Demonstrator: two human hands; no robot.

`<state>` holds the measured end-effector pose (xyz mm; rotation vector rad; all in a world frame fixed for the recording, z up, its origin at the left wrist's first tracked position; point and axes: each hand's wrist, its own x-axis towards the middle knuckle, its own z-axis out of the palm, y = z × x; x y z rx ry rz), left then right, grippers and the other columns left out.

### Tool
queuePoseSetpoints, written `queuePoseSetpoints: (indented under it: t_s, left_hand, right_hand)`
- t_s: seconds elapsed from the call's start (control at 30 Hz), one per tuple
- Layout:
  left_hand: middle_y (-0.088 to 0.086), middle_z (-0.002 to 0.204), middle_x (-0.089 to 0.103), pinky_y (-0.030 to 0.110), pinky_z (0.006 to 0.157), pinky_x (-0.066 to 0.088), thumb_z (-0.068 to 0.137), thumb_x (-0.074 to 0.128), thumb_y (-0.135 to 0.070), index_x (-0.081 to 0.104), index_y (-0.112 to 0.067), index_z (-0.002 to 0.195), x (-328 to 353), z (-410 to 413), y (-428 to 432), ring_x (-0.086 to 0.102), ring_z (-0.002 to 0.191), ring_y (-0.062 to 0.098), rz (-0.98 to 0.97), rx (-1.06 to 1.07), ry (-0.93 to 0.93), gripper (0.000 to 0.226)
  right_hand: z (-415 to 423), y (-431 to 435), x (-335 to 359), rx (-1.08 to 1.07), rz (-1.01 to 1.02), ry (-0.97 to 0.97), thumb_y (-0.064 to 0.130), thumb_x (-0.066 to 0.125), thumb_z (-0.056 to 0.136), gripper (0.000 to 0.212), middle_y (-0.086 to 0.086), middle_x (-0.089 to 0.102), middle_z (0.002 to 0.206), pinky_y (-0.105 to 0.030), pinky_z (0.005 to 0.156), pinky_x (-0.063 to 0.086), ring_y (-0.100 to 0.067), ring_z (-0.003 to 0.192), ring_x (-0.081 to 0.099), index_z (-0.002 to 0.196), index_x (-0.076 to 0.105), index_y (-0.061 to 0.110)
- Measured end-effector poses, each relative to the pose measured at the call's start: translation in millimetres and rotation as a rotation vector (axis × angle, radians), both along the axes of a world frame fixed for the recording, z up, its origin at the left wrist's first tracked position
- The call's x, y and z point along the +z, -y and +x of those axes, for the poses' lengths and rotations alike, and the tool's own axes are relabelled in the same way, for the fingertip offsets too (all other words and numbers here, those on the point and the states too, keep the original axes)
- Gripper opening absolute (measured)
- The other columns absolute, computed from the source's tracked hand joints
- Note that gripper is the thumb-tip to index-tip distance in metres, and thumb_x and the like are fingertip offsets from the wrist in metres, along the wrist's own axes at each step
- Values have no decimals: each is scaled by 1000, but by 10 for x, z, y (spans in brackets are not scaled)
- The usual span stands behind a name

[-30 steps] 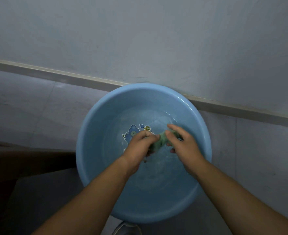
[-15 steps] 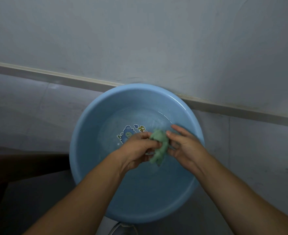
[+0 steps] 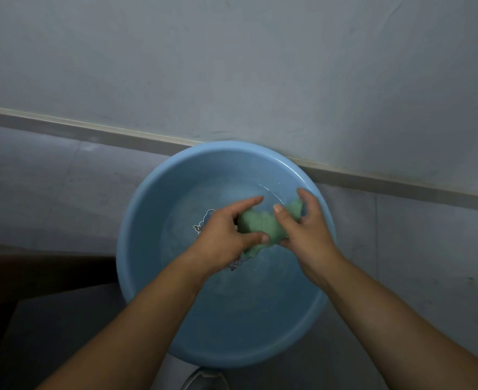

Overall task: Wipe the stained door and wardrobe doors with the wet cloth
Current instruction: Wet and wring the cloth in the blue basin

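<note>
The left grip (image 3: 223, 232) is curled round one end of the wet green cloth (image 3: 257, 225). The cloth is bunched up between both, over the blue bowl (image 3: 260, 161). The right grip (image 3: 306, 230) pinches the other end. To squeeze it well, I think: twist each end a different way, low over the bowl.

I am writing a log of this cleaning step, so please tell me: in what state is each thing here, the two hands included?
Cloth: bunched up, gripped at both ends, over the basin.
Basin: upright on the floor beside the wall, with shallow water inside.
Left hand: pinches the cloth's left end.
Right hand: curled round the cloth's right end.
</note>
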<state>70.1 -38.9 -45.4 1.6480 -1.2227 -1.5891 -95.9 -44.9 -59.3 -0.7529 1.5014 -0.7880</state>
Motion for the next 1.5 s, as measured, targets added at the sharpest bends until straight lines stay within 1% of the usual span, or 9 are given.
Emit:
queuePoseSetpoints:
  t_s: [0.1,0.2,0.3,0.43,0.57,0.77,0.93,1.13,1.5]
  left_hand:
    - [-3,126,70,16,92,46,79,86,-16,64,-21,137,50,36,50,63,112,9,-51,-208,391,63]
    - [-8,84,73,25,71,50,78,86,-31,77,-27,97,12,105,78,67,81,4,-89,-231,565,22]
    - [-4,60,65,26,52,41,75,88,-36,67,-18,70,-82,127,16,53,50,4,-93,-132,474,29]
    - [7,72,64,28,59,48,77,90,-19,61,-5,77,-132,77,-33,58,61,13,25,92,-18,32]
    - [8,67,57,24,48,47,93,75,-17,54,-7,89,-38,-89,-53,56,53,15,135,203,-234,23]
    - [-4,67,67,40,68,55,93,42,-71,61,-17,72,-143,-414,-44,65,69,22,58,270,105,61]
    - [10,80,74,40,77,53,108,34,-49,59,-19,62,-198,-442,-53,69,83,30,4,180,263,61]
    - [20,79,70,42,72,50,108,33,-47,48,-17,57,-372,-427,-173,67,81,39,-7,187,311,61]
    - [-5,45,46,36,63,38,109,42,-32,41,-17,49,-456,-470,-247,45,56,23,93,351,132,62]
  right_hand:
    - [-45,-41,-5,382,36,-160,38,87,76,69,-1,63,125,-37,95,56,-16,111,65,137,55,32]
    - [-68,-41,7,527,-20,-263,9,77,87,15,-2,67,78,-28,62,50,-8,63,61,99,71,15]
    - [-87,-11,47,540,-92,-325,13,73,92,26,1,53,67,-24,57,38,-6,57,46,70,65,23]
    - [-60,-20,47,294,5,-117,9,63,97,10,-17,66,96,-43,89,52,-14,92,62,94,71,5]
    - [100,-23,78,-12,163,118,10,47,102,21,-8,72,92,-35,62,59,-22,84,71,93,66,14]
    - [433,-70,-12,-44,81,-97,51,47,103,43,2,74,77,-28,58,50,-16,70,69,86,68,17]
    - [431,-95,-138,6,53,-160,47,45,105,45,-1,76,81,-43,85,59,-20,84,73,78,70,21]
    - [366,-149,-205,203,10,-290,30,41,109,42,6,62,67,-13,55,39,-2,62,57,75,62,19]
    - [439,-212,-233,24,169,-137,23,47,104,42,-7,61,60,-26,54,43,-20,59,58,65,58,8]
